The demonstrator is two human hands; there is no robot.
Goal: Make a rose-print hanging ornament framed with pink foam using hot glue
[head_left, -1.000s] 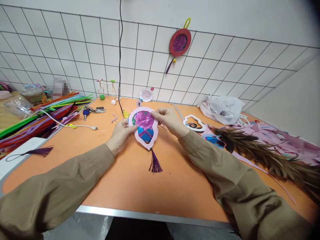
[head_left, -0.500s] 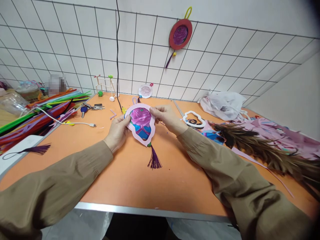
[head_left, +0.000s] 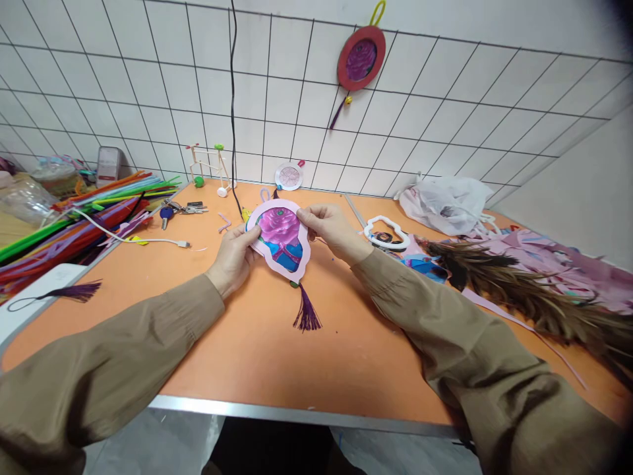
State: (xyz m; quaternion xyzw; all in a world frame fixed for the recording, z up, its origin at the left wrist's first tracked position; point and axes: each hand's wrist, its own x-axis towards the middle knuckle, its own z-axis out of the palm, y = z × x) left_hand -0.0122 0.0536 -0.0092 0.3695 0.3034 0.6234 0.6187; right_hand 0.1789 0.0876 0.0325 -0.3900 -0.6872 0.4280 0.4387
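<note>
Between my two hands is a pink-framed hanging ornament (head_left: 281, 232), its window showing a purple rose over blue cloth. My left hand (head_left: 235, 256) pinches its left edge, thumb on the front. At the upper right edge, my right hand (head_left: 332, 229) grips the frame between thumb and fingers. A dark purple tassel (head_left: 307, 310) hangs from the ornament's lower tip, with a small green bead at its top. Above the frame sticks up a pale lilac loop (head_left: 266, 194). The fingers behind the ornament are partly hidden.
Colourful pipe cleaners (head_left: 84, 224), a white cable (head_left: 128, 239) and keys (head_left: 180, 210) lie left. To the right are a white scalloped frame (head_left: 386, 233), a plastic bag (head_left: 442, 206), brown feathers (head_left: 524, 290) and pink scraps (head_left: 554, 264). A red round ornament (head_left: 361, 58) hangs on the wall grid.
Both hands keep their hold on the ornament. It has tilted slightly, and its green bead shows less below the frame. The camera view has shifted a little.
</note>
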